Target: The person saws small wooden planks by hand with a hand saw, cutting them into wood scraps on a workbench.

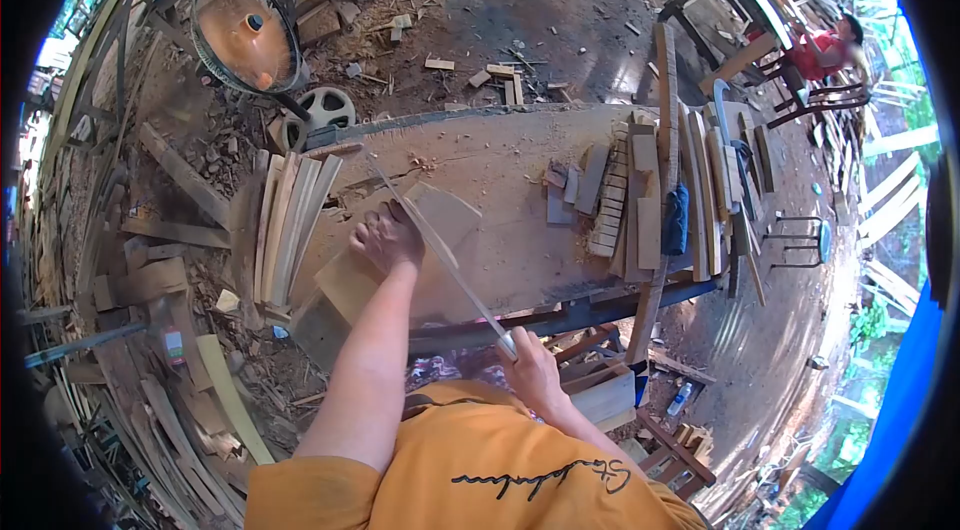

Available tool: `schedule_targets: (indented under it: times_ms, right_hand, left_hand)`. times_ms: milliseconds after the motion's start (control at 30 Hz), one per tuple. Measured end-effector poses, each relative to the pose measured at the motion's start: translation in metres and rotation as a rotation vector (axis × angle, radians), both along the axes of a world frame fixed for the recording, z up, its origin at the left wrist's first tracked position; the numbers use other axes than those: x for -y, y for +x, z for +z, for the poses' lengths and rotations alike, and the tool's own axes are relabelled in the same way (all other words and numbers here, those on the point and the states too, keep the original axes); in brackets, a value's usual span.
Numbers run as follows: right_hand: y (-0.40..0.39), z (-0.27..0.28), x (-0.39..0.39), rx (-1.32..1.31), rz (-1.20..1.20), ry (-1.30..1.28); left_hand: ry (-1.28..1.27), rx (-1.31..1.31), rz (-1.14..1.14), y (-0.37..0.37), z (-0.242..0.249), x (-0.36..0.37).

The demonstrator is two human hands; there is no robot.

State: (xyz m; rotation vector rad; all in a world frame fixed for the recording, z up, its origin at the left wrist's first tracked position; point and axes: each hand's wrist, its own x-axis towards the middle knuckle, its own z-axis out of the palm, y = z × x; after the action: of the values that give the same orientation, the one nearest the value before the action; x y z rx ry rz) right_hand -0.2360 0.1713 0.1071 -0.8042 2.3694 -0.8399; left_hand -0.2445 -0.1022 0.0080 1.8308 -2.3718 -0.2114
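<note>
A flat wooden board (pixel 350 282) lies at an angle on the worktable (pixel 520 160). My left hand (pixel 388 238) presses down on it with bent fingers. In my right hand (pixel 532 370), near the table's front edge, is the handle of a long thin handsaw (pixel 470 295). The blade appears almost edge-on, so its teeth cannot be made out. It runs up and left across the board, just right of my left hand, and its tip reaches beyond the board. My right fingers are wrapped round the handle.
Wood strips (pixel 290 220) stand in a row at the table's left, and stacked wood blocks (pixel 645 195) lie at its right. A blue cloth (pixel 677 220) hangs among them. Behind is a fan (pixel 250 35). Scraps litter the floor; a person (pixel 828 50) sits at far right.
</note>
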Motion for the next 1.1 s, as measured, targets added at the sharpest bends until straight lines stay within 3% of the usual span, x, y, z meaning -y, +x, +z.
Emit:
schedule_targets:
  times_ms: [67, 233, 433, 567, 700, 767, 833, 1100]
  right_hand:
    - [-0.002, 0.008, 0.006, 0.050, -0.026, 0.095]
    - [-0.028, -0.040, 0.099, -0.122, 0.008, -0.070]
    - [-0.015, 0.006, 0.024, -0.025, 0.038, -0.028]
    - [-0.018, -0.012, 0.043, 0.006, -0.001, 0.025]
    - [-0.030, -0.033, 0.103, -0.092, 0.000, -0.108]
    - [-0.033, -0.028, 0.107, -0.091, 0.004, -0.088]
    - [-0.027, -0.020, 0.087, 0.023, -0.007, -0.094]
    - [-0.009, -0.017, 0.100, -0.015, -0.009, -0.022]
  left_hand:
    - [-0.056, 0.024, -0.071, 0.005, -0.006, 0.001]
    - [-0.102, 0.052, -0.070, 0.006, -0.008, -0.003]
    - [0.021, -0.001, -0.027, -0.002, 0.009, 0.000]
    - [-0.032, 0.046, -0.068, 0.003, -0.007, -0.001]
    - [-0.159, 0.119, -0.082, 0.001, 0.000, 0.000]
    - [-0.272, 0.025, -0.103, 0.002, -0.004, -0.001]
    - [-0.144, 0.014, -0.146, 0.000, 0.007, -0.004]
    - [-0.082, -0.045, -0.241, 0.002, 0.008, -0.003]
